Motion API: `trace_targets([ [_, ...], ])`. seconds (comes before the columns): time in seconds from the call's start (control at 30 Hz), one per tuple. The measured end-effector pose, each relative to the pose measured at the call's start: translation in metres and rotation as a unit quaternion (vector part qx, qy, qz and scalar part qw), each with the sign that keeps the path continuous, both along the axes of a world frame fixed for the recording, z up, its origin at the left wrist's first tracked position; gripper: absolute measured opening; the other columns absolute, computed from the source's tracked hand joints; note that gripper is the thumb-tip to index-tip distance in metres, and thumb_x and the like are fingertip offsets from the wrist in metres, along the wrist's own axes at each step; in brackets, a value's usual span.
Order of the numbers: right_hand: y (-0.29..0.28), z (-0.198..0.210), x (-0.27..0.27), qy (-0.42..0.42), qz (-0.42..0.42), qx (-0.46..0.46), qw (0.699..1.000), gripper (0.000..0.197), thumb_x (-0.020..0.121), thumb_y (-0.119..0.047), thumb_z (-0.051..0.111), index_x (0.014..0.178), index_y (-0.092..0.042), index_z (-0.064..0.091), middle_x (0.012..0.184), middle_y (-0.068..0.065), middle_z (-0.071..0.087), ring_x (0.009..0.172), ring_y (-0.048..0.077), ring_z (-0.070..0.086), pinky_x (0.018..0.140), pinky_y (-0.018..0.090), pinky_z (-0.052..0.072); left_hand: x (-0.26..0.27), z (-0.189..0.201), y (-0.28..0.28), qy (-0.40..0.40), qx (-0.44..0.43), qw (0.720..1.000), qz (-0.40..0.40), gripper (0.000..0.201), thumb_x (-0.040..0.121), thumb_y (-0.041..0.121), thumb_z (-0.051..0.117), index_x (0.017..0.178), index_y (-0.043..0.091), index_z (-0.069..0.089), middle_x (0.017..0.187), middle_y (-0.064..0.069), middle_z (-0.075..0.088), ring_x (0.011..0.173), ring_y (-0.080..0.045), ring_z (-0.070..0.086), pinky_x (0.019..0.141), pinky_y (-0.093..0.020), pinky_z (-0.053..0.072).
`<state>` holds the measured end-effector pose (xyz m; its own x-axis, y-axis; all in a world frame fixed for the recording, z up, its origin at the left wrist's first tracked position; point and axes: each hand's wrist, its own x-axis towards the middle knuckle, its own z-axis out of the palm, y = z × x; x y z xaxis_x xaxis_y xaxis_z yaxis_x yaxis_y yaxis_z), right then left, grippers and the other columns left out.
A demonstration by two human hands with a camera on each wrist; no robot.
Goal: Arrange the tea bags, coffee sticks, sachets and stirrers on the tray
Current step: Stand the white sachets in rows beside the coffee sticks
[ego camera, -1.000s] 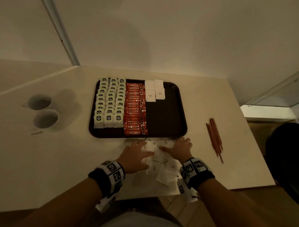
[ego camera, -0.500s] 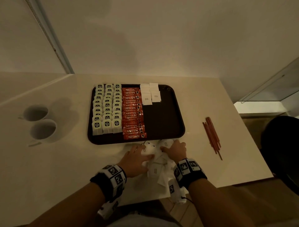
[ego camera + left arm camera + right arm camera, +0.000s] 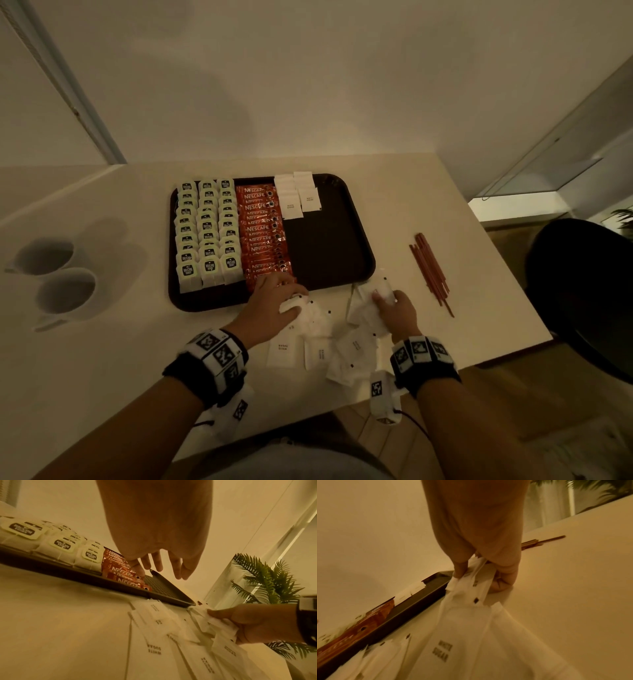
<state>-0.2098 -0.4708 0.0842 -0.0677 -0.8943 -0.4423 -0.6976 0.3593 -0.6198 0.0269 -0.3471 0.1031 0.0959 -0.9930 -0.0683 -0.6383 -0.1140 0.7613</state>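
Note:
A dark brown tray [image 3: 329, 246] holds three columns of tea bags [image 3: 207, 236], a row of orange coffee sticks [image 3: 263, 233] and a few white sugar sachets [image 3: 296, 197] at its far edge. Loose sachets [image 3: 318, 349] lie scattered on the table in front of the tray. My left hand [image 3: 287, 291] hovers over the tray's front edge by the coffee sticks [image 3: 123, 573]; in the left wrist view its fingers [image 3: 178, 568] hang straight and hold nothing. My right hand [image 3: 383, 296] pinches a bunch of sachets [image 3: 471, 599] just off the tray's front right corner. Brown stirrers [image 3: 431, 270] lie to the right.
Two white cups [image 3: 65, 291] stand at the table's left. A black chair [image 3: 582, 301] sits beyond the right edge, and a green plant [image 3: 262, 582] stands behind it. The table's front edge runs just behind my wrists. The tray's right half [image 3: 329, 219] is bare.
My hands have drawn apart from the sachet pile. The right hand has taken up a bunch of sachets and moved right; the left hand has moved forward to the tray's front edge.

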Motion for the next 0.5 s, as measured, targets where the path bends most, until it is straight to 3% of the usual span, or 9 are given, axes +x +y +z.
trace_targets([
  [0.17, -0.012, 0.007, -0.016, -0.061, -0.142, -0.032, 0.987, 0.058, 0.084, -0.045, 0.063, 0.117, 0.002, 0.052, 0.114, 0.018, 0.06, 0.105, 0.034, 0.057, 0.091, 0.049, 0.049, -0.005, 0.019, -0.013, 0.061, -0.035, 0.997, 0.018, 0.029, 0.089, 0.018, 0.064, 0.117, 0.024, 0.061, 0.118, 0.007, 0.043, 0.115, -0.01, 0.038, 0.096, -0.02, 0.031],
  [0.23, -0.021, 0.021, -0.014, -0.094, -0.151, -0.07, 0.982, 0.047, 0.083, -0.042, 0.065, 0.107, -0.003, 0.053, 0.11, 0.016, 0.061, 0.103, 0.033, 0.059, 0.091, 0.052, 0.049, -0.008, 0.032, -0.022, 0.116, -0.028, 0.992, 0.035, 0.03, 0.09, 0.016, 0.062, 0.118, 0.023, 0.059, 0.121, 0.005, 0.046, 0.114, -0.01, 0.044, 0.098, -0.025, 0.038],
  [0.3, -0.025, 0.044, -0.006, -0.142, -0.128, -0.111, 0.975, 0.041, 0.084, -0.038, 0.066, 0.108, -0.005, 0.055, 0.105, 0.01, 0.062, 0.099, 0.026, 0.06, 0.09, 0.047, 0.051, -0.012, 0.046, -0.034, 0.208, 0.01, 0.976, 0.067, 0.032, 0.092, 0.017, 0.059, 0.123, 0.023, 0.055, 0.126, 0.003, 0.049, 0.117, -0.011, 0.047, 0.097, -0.027, 0.041],
  [0.4, -0.03, 0.078, 0.018, -0.207, -0.078, -0.129, 0.967, 0.039, 0.089, -0.032, 0.062, 0.116, -0.004, 0.053, 0.099, 0.004, 0.059, 0.092, 0.018, 0.057, 0.075, 0.03, 0.05, -0.02, 0.066, -0.048, 0.384, 0.069, 0.915, 0.1, 0.043, 0.092, 0.022, 0.057, 0.133, 0.021, 0.045, 0.132, -0.001, 0.049, 0.125, -0.018, 0.046, 0.106, -0.036, 0.038],
  [0.5, -0.03, 0.099, 0.051, -0.26, -0.063, -0.103, 0.958, 0.044, 0.088, -0.031, 0.063, 0.12, -0.005, 0.051, 0.095, 0.001, 0.059, 0.091, 0.021, 0.059, 0.078, 0.036, 0.052, -0.026, 0.079, -0.058, 0.55, 0.093, 0.822, 0.115, 0.065, 0.08, 0.027, 0.059, 0.141, 0.021, 0.036, 0.126, 0.003, 0.049, 0.131, -0.02, 0.038, 0.111, -0.038, 0.027],
])
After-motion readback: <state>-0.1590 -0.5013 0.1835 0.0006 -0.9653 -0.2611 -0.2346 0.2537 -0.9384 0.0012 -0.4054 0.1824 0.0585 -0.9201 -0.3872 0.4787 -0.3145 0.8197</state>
